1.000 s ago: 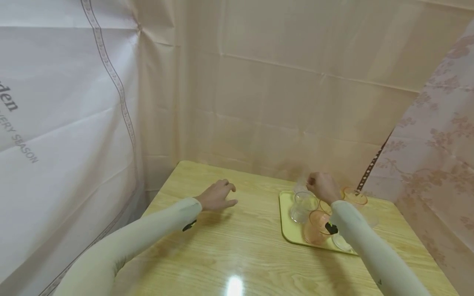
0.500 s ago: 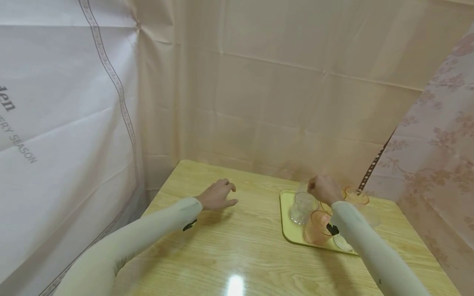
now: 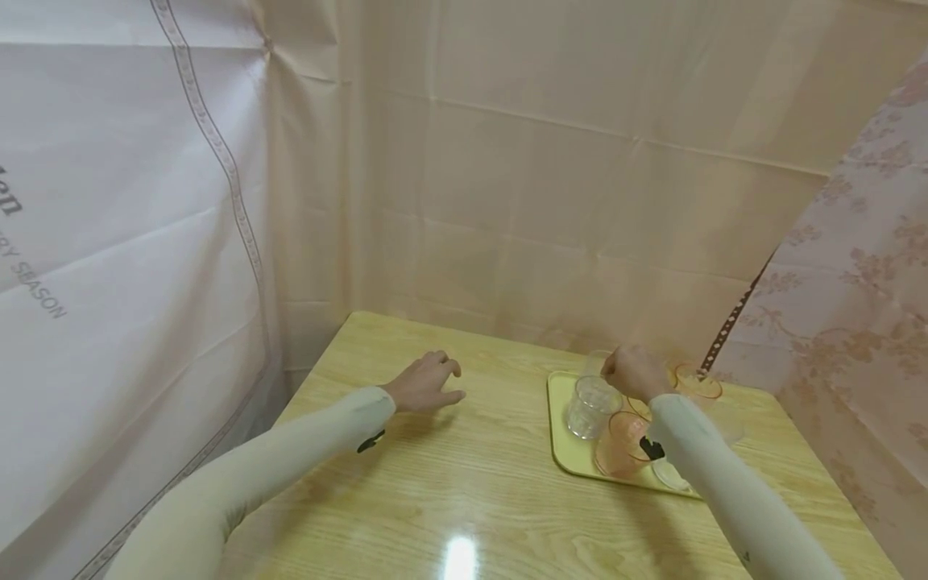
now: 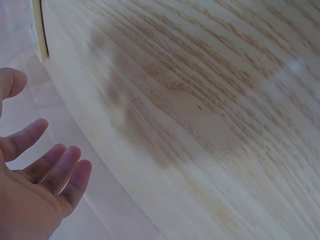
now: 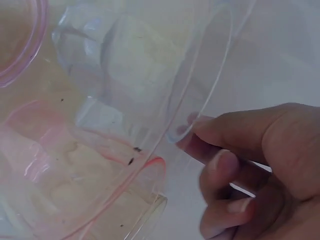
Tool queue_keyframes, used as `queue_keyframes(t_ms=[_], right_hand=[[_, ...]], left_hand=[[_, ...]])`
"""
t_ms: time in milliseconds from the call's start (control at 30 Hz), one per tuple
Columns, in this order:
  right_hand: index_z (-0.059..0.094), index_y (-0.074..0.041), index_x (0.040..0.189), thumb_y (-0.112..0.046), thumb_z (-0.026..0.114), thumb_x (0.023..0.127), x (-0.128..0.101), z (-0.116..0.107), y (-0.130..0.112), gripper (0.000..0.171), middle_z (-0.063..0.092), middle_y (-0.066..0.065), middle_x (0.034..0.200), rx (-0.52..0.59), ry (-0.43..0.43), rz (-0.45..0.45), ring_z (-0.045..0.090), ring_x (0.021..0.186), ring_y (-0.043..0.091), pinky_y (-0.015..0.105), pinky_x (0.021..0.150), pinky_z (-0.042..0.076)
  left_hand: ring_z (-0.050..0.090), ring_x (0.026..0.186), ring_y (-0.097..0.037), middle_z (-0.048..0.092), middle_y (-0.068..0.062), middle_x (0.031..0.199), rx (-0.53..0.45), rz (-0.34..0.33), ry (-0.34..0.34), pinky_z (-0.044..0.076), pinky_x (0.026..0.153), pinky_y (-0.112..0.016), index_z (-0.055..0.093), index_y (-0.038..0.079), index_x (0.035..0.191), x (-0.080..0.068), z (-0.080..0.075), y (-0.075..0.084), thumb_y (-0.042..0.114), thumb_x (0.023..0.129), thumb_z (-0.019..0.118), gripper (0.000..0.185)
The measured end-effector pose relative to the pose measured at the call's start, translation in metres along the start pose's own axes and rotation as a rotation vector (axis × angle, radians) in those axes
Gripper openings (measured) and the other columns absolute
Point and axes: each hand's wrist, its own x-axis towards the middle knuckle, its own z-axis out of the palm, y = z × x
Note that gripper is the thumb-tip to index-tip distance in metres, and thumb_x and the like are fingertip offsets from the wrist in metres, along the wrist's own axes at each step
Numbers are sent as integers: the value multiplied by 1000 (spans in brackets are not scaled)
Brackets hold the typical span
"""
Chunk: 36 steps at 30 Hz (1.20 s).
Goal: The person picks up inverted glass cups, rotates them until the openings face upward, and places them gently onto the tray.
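Observation:
My right hand (image 3: 636, 372) pinches the rim of a clear plastic cup (image 3: 596, 364) at the back of the yellow tray (image 3: 564, 461). In the right wrist view, thumb and forefinger meet on that rim, and the cup (image 5: 135, 60) leans with its mouth toward the hand. Another clear cup (image 3: 590, 417) and an orange cup (image 3: 615, 453) stand on the tray in front. An orange-rimmed cup (image 5: 159, 167) lies close below the held one in the right wrist view. My left hand (image 3: 424, 383) hovers over the wooden table, holding nothing, its fingers (image 4: 31, 135) loosely spread.
Further orange-rimmed cups (image 3: 698, 382) are at the tray's right back, partly hidden by my right forearm. A whitish round rim (image 3: 670, 474) shows near the tray's front edge. The wooden table (image 3: 435, 491) is enclosed by a beige sheet (image 3: 507, 201) behind.
My right hand has shifted very slightly to the right, the pinched clear cup moving with it. The left hand has stayed in place.

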Motion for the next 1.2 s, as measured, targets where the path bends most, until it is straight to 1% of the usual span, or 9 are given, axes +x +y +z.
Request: queue_keyframes(t_ms=[67, 200, 233, 300, 433, 533, 667, 933, 1200], right_hand=[[82, -9, 84, -1, 67, 83, -1, 1, 0, 17, 76, 5, 88, -13, 13, -9, 63, 74, 19, 48, 70, 57], [71, -10, 64, 0, 62, 82, -3, 3, 0, 22, 60, -2, 62, 17, -1, -3, 49, 58, 14, 35, 54, 44], [67, -10, 62, 0, 61, 83, -4, 4, 0, 24, 54, -3, 59, 29, -4, -3, 45, 56, 13, 33, 53, 39], [67, -7, 65, -1, 60, 85, -6, 5, -1, 22, 55, -2, 60, 48, 3, -11, 49, 56, 16, 34, 53, 41], [76, 2, 102, -11, 67, 95, -13, 3, -3, 17, 74, 17, 94, 63, 62, -22, 70, 87, 36, 52, 76, 56], [69, 3, 123, -26, 67, 100, -19, -3, -5, 36, 67, 27, 120, 72, 112, -9, 63, 110, 48, 63, 90, 50], [55, -1, 143, -49, 62, 101, -32, -16, -14, 64, 51, 31, 143, 77, 162, 20, 47, 129, 54, 71, 101, 39], [33, -10, 159, -69, 57, 94, -52, -27, -38, 91, 32, 26, 159, 44, 230, 11, 35, 140, 53, 76, 99, 36], [17, -12, 165, -69, 56, 95, -65, -29, -48, 98, 20, 25, 166, 0, 213, -23, 28, 145, 54, 75, 97, 39]], left_hand=[[53, 111, -26, 57, -11, 125, 12, 6, -2, 45, 97, -46, 62, 7, 131, 1, 1, 0, 41, 100, 65, 47], [54, 116, -29, 57, -13, 129, 64, 18, 10, 45, 100, -49, 61, 5, 135, 3, 0, 1, 43, 100, 65, 51], [54, 118, -31, 57, -14, 130, 90, 23, 17, 45, 100, -50, 60, 5, 136, 4, 0, 0, 43, 100, 64, 52], [54, 121, -34, 56, -16, 134, 148, 36, 35, 46, 100, -52, 58, 4, 139, 5, -2, 0, 45, 100, 64, 57], [53, 127, -39, 53, -22, 141, 271, 70, 88, 47, 101, -56, 52, 1, 145, 8, -9, -1, 51, 100, 62, 68], [51, 131, -41, 49, -25, 146, 306, 70, 120, 45, 104, -58, 46, -1, 149, 8, -21, 2, 56, 100, 58, 77], [44, 138, -43, 43, -26, 152, 285, 55, 148, 38, 111, -59, 40, -3, 153, 5, -40, 6, 64, 100, 51, 87], [29, 148, -45, 30, -28, 161, 291, 64, 149, 25, 119, -57, 24, -6, 159, -15, -58, 13, 70, 100, 42, 97], [19, 153, -42, 17, -24, 167, 305, 97, 145, 18, 122, -54, 11, -3, 162, -27, -60, 24, 70, 100, 42, 101]])
